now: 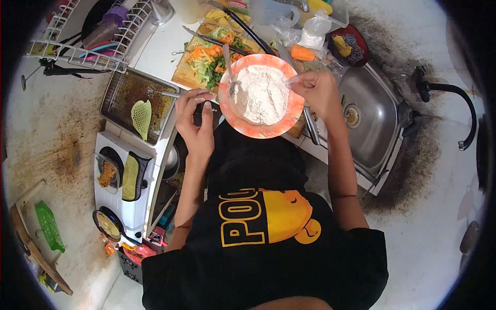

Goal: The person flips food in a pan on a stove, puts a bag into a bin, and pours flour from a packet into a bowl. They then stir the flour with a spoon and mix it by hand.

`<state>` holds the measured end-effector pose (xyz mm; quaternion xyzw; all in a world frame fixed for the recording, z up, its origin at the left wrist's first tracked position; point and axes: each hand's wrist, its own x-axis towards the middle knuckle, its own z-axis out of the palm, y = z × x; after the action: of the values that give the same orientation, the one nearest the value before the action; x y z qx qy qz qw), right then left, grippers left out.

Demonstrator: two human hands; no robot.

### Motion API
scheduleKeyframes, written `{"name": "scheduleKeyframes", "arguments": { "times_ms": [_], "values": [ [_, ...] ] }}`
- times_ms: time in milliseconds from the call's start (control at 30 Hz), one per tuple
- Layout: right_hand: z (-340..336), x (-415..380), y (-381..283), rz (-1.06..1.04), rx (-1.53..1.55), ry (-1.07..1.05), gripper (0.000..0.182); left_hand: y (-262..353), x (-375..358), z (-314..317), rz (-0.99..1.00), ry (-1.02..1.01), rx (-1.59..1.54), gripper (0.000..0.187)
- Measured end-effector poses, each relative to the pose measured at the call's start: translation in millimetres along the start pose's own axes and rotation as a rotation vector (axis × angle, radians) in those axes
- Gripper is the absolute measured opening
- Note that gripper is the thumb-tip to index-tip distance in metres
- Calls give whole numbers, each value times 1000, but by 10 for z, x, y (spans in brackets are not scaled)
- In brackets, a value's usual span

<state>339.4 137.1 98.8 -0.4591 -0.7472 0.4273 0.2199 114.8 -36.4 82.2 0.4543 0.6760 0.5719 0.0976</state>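
An orange-and-white bowl (242, 127) heaped with white flour (262, 95) is at the counter's front edge. A metal spoon (228, 59) stands in the flour, its handle leaning on the rim. My right hand (316, 93) pinches the bowl's right rim between thumb and fingers. Just left of the bowl is my left hand (196, 124), fingers bent and a gap showing between them and the thumb; nothing is plainly held there. A thin metal whisk (161, 93) runs up behind its knuckles. Behind the bowl, cut carrots and greens (206, 58) lie on a wooden board (187, 75).
A knife (214, 41) lies across the board. On the right are a steel sink (369, 103) and a black tap (454, 89). On the left are a metal tray (116, 98) with a green slotted spatula (141, 120), a white stove (132, 217) and a dish rack (111, 62).
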Motion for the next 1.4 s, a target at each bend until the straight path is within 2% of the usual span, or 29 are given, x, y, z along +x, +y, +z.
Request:
{"name": "scheduleKeyframes", "arguments": {
  "times_ms": [67,100,300,367,400,467,567,667,767,867,967,1200,1267,1400],
  "values": [
    [-99,-27,-271,56,-248,18,20,23,14,22,-2,4,-20,11],
    [-108,-24,-280,53,-248,24,20,33,17,31,-12,7,-36,11],
    [-112,66,-88,61,-209,82,17,60,48,38,-16,8,-39,11],
    [-123,147,66,13,37,146,17,60,59,27,-19,17,-26,11],
    [-180,189,64,11,38,148,17,60,58,22,-26,25,-12,11],
    [-290,281,39,-64,-165,165,15,63,46,25,-25,36,-5,11],
    [-318,430,121,55,-157,196,20,66,2,28,-40,40,-3,11],
    [-252,596,368,-23,-314,120,23,78,-43,44,-68,26,-19,10],
    [-131,698,489,43,-423,83,23,74,-63,50,-77,8,-22,10],
    [-122,686,325,-28,-471,69,25,83,-40,59,-73,2,-16,9],
    [-89,727,327,5,-530,63,29,111,15,72,-63,-2,-22,9],
    [-200,723,331,-36,-467,89,25,149,76,153,-53,-1,-67,11],
    [-273,714,295,-41,-461,105,18,129,81,154,-57,-13,-54,12],
    [-388,644,72,-3,-361,154,22,110,77,146,-57,-30,-35,14]
  ]
}}
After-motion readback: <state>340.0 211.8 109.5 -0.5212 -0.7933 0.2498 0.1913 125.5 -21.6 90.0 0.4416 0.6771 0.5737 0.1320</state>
